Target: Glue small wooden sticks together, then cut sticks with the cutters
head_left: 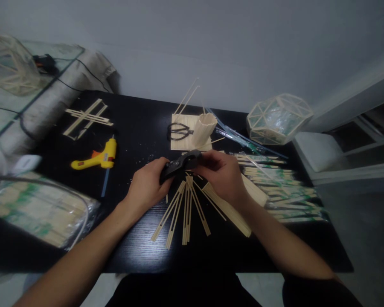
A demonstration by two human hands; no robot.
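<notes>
My left hand (152, 179) is wrapped round a black hand tool (179, 165) with a curved head, which looks like cutters. At the tool's right end my right hand (222, 172) is closed in a pinch; whatever its fingertips hold is hidden. Just below both hands, pale wooden sticks (187, 213) fan out across the black table (131, 251). Beyond the hands, a tube made of sticks (204, 130) stands on a square stick panel (176, 145), with black scissors (180, 131) beside it. A flat stick panel (233, 213) lies partly under my right forearm.
A yellow glue gun (99, 157) and crossed sticks (88, 119) lie on the left. Packed sticks are at the lower left (41, 209) and right (284, 187). A stick-framed polyhedron (278, 119) stands back right. Clear glue sticks (240, 136) lie near it; a cable (83, 200) crosses the left.
</notes>
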